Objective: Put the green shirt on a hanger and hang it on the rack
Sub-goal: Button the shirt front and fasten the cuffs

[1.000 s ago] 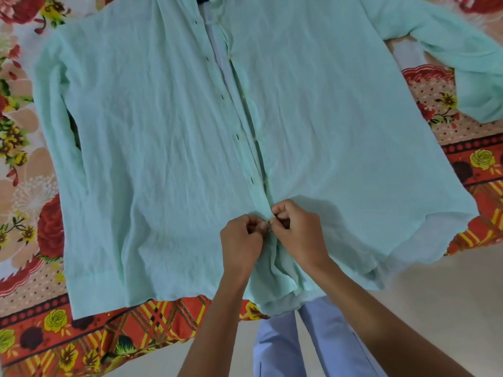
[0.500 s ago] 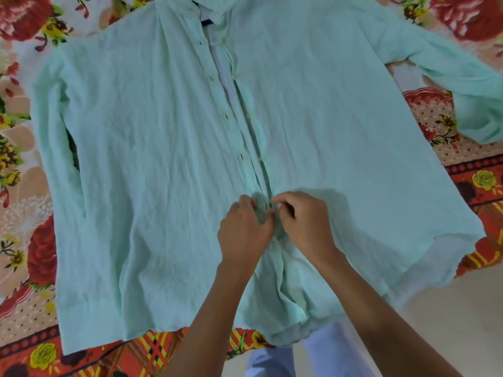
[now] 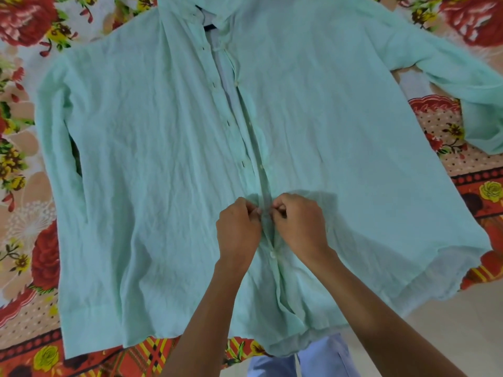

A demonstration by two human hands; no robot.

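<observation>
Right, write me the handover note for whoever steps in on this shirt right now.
Left hand: pinches the left edge of the shirt's front opening, low on the front.
Right hand: pinches the opposite edge, right beside the left hand.
Green shirt: lies flat, front up, on the floral bedsheet, collar away from the person. One button just below the hands looks fastened; the opening above them gapes, with its buttons undone.
Done: shirt spread out, lower buttoning under way.
Left: finish whatever buttons are wanted, put the shirt on a hanger, hang it on the rack. No hanger or rack is in view.
</observation>
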